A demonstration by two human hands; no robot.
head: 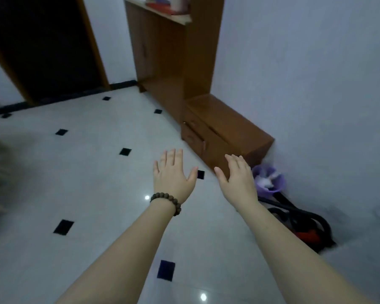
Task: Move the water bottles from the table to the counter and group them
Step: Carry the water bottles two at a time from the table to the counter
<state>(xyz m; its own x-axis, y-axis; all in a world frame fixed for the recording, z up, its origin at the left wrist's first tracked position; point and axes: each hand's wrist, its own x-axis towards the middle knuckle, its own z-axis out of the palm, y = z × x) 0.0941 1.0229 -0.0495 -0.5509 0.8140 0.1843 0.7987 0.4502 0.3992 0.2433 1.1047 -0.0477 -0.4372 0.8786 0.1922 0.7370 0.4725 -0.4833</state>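
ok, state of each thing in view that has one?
left hand: open, fingers straight, holding nothing
right hand: open, holding nothing
low cabinet: drawers shut
tall cabinet: doors shut
purple bin: upright, white scraps inside
doorway: dark
water bottles: none in view

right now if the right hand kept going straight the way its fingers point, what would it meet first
Probably the low wooden cabinet. The right hand is open and empty, its fingers aimed up and forward at the cabinet's near end. Depth is unclear from this one view, so it may pass above the top.
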